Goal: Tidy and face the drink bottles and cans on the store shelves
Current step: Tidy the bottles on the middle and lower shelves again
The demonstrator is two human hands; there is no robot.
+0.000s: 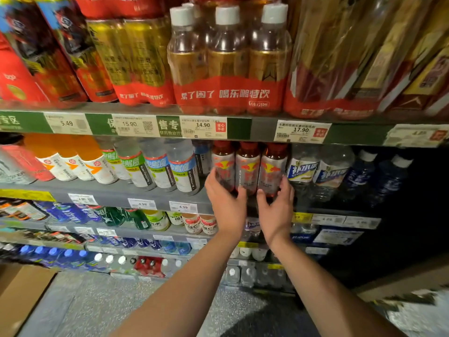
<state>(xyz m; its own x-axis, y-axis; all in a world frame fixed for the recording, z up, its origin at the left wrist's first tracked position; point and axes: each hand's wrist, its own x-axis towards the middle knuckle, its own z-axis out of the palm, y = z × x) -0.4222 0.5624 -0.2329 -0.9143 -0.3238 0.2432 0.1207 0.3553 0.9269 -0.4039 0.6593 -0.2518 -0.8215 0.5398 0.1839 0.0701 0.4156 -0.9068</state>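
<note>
store shelf (145,190) at frame centre: left hand (224,203) and right hand (277,205), both grips wide, flank three red-capped bottles (247,166); uneven squeeze may topple one.

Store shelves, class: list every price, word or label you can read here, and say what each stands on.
"5.49": shelf-edge tag
"15.90": second tag
"14.90": third tag
"17.90": fourth tag
"4.99": two lower tags
"6 x 250ml": shrink-wrapped bottle pack
"累了困了 喝东鹏特饮": same pack's red band
Bottle labels, small print and far-right tags: too blurred.
</note>
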